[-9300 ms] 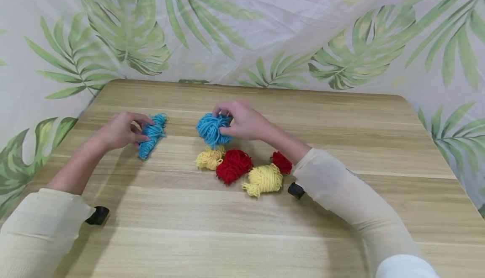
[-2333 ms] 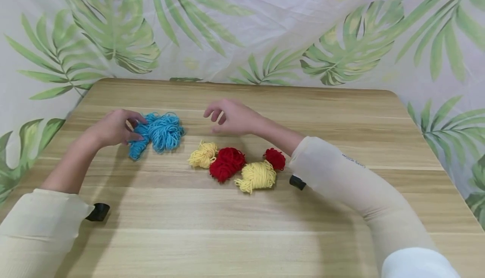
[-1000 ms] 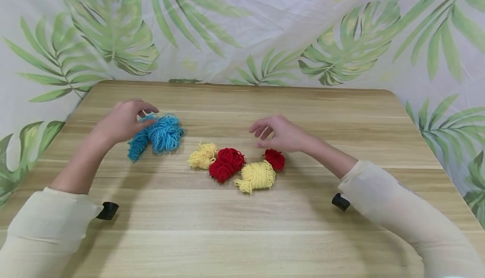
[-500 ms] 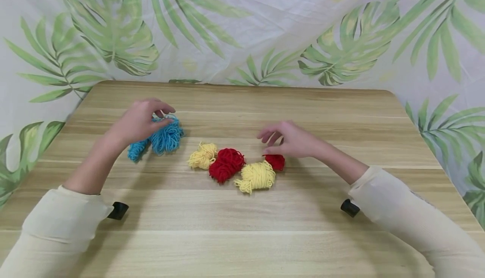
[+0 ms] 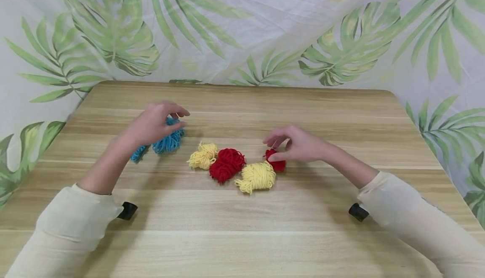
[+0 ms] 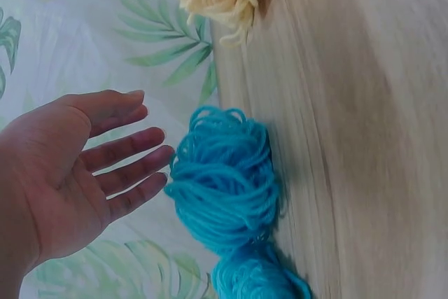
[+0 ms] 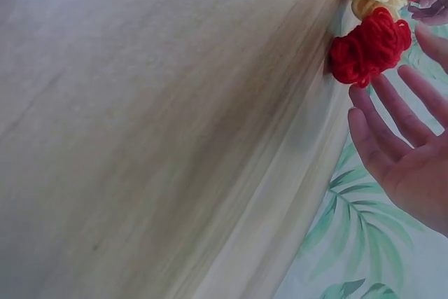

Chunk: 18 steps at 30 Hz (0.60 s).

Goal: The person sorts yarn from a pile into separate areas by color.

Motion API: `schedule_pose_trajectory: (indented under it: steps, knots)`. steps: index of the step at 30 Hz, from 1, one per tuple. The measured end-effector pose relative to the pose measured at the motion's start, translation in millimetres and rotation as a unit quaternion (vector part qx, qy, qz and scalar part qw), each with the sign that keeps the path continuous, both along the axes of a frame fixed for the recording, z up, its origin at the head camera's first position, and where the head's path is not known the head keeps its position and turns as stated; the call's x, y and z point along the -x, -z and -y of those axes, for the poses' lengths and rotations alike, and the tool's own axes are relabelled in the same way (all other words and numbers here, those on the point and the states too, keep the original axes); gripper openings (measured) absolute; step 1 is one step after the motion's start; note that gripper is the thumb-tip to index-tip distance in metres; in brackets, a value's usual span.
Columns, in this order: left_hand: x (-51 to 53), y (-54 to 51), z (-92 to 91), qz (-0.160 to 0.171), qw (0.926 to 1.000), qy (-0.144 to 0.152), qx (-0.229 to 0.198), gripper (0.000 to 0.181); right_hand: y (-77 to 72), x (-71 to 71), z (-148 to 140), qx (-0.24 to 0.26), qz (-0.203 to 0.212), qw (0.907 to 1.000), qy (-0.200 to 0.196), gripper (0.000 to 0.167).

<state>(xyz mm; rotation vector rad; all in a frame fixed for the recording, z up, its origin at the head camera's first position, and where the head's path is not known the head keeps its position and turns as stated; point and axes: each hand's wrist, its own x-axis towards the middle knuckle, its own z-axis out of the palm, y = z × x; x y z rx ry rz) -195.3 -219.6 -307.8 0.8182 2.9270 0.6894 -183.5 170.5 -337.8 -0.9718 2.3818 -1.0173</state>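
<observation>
Since half a second ago, the left hand [image 5: 157,122] has been shifted rightward above the big blue yarn [image 5: 168,142], and the right hand [image 5: 301,145] has been brought slightly lower and rightward, at the small red yarn [image 5: 278,166]; all the yarn has been left in place. Left of the frame's centre, the big blue yarn is partly covered by the left hand, whose thumb and fingers are held wide apart. Beside it, the small blue yarn [image 5: 138,153] is mostly hidden by the wrist. Right of centre, the small red yarn is partly covered by the right hand, also held wide, with its fingers spread; whether it is touched cannot be told. Behind the big yellow yarn [image 5: 257,176], just below centre, the small red yarn is placed. Between the big yellow yarn and the small yellow yarn [image 5: 202,156], the big red yarn [image 5: 226,165] is set. All are laid on the table [image 5: 212,244], backed across the upper frame by a leaf-patterned cloth [image 5: 265,21].
</observation>
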Motion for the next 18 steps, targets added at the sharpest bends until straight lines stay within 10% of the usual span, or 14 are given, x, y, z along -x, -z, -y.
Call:
schedule_pose_trajectory:
  steps: [18]
  knots:
    - [-5.3, 7.8, -20.5, 0.012, 0.9995, 0.028, 0.008, 0.027, 10.1, -4.3, -12.1, -0.02, -0.003, 0.9998, -0.004, 0.038]
